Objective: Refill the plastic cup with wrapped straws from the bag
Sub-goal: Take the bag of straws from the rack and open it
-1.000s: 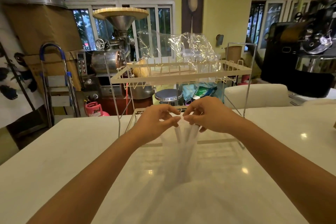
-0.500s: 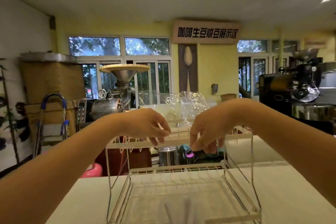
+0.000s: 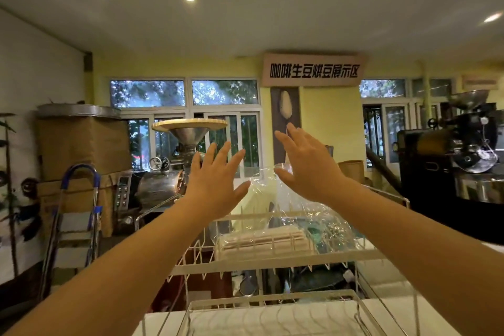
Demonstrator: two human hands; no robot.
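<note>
Overhead, both spread hands [image 3: 215, 185] flank bag [image 3: 286, 199] edges.

Clear bag [image 3: 286, 199] of wrapped straws [image 3: 261, 240] (lying flat) on rack's upper shelf.

Bag of straws [image 3: 261, 240] on wire rack [image 3: 272, 263]

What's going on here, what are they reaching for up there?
A person is reaching with both arms toward a clear bag of wrapped straws lying on the top shelf of a wire rack. The left hand and right hand are open with fingers spread, just above the bag's loose top; neither holds anything. No cup is in view, so the refill hasn't begun.
</note>
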